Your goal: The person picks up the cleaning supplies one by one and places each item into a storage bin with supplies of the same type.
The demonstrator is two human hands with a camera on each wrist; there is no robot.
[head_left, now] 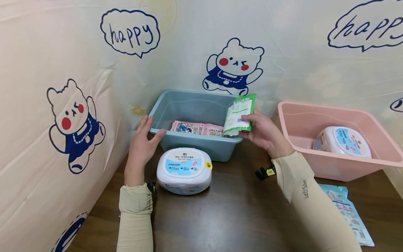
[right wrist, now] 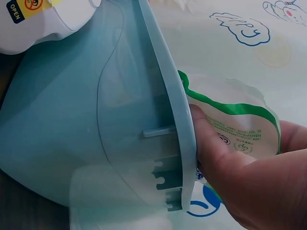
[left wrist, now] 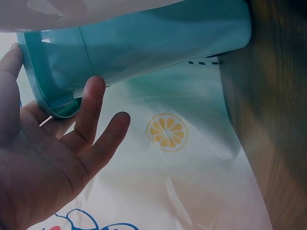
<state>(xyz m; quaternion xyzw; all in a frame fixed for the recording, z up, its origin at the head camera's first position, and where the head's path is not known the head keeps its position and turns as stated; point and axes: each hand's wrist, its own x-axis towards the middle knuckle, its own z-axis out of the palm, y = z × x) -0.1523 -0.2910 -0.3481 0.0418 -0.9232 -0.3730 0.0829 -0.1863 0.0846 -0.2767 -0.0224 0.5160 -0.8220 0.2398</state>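
In the head view my right hand point(head_left: 262, 131) pinches a green and white pouch point(head_left: 237, 113) at the right end of the blue plastic bin point(head_left: 195, 140). The right wrist view shows the thumb lying on the pouch point(right wrist: 235, 125) beside the bin's rim point(right wrist: 180, 110). My left hand point(head_left: 140, 148) is at the bin's left end, its fingers spread; in the left wrist view fingers of this hand point(left wrist: 53, 163) touch the rim. Pink printed packets point(head_left: 189, 127) lie inside the bin. A white lidded tub point(head_left: 184, 187) with a blue label stands in front of it.
To the right stands a pink bin point(head_left: 330, 166) holding another white tub point(head_left: 349, 140). A light-blue packet point(head_left: 354, 217) lies in front of it, partly behind my right sleeve. Printed cloth point(head_left: 182, 63) hangs behind and at the left of the brown table point(head_left: 220, 217).
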